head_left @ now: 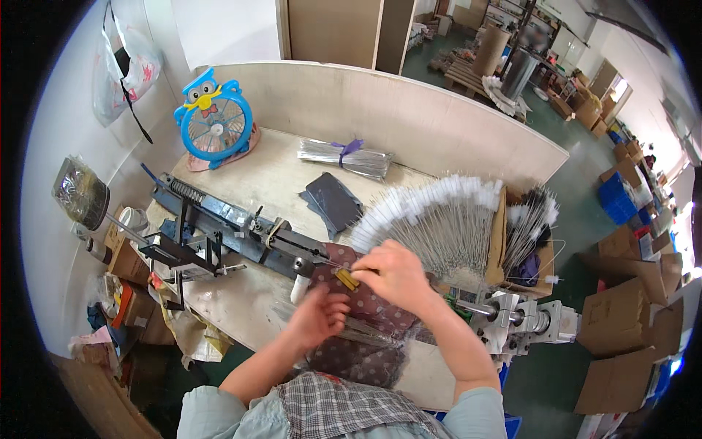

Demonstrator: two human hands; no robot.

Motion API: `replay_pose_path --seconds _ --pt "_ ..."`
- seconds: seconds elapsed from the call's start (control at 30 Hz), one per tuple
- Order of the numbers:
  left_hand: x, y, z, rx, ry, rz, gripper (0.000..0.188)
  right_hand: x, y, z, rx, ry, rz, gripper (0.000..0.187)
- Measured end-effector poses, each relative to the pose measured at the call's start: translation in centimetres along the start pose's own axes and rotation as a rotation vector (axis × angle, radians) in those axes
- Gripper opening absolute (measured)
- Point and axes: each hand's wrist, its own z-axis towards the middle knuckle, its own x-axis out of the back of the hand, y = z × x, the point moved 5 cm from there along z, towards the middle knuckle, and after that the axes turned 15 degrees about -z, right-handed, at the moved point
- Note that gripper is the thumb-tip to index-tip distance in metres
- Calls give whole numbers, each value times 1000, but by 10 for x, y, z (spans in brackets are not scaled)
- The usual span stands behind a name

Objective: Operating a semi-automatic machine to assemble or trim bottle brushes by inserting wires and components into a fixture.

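Where the apron (344,402) ends: dotted cloth (376,311), brown, spread over the worktop (256,307).
Left hand (319,320): above the cloth, fingers loosely curled and apart, nothing seen in its grasp.
Right hand (398,274): thumb and forefinger pressed together; whatever thin item they pinch cannot be made out.
Yellow piece (346,279): small, over the cloth, just beside the right fingertips; contact cannot be told.
White knob (299,290): near the left hand, by the rail's near end.
Rail (241,227): dark metal, with spring, running away to the left.
Shaft machine (512,318): right, near the right forearm.
Brushes (439,219): white-tipped, thin-stemmed, fanned beyond the right hand, beside a carton (498,238).
Risk, pinch: a loose grip could drop something thin onto the patterned cloth, where it would be hard to find.
Risk, brushes: a careless elbow or knuckle could snag loose stems and tangle the fan.
Farther: grey sheets (333,201); tied wire bundle (347,157); blue fan (216,128).
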Motion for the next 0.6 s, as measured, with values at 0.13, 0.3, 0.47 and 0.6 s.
replay_pose_path --seconds 0.13,0.3,0.47,0.6 --pt "16 49 -16 1 -113 -435 59 -28 -18 21 -32 77 -56 9" --pt "-50 70 -45 -330 -12 -138 49 -30 -22 27 -99 15 -117 8" --pt "-45 68 -24 -581 286 1389 52 -29 -25 31 -109 4 -112 7" --pt "-43 68 -20 -487 259 1307 50 -21 -24 26 -103 -37 -155 7"
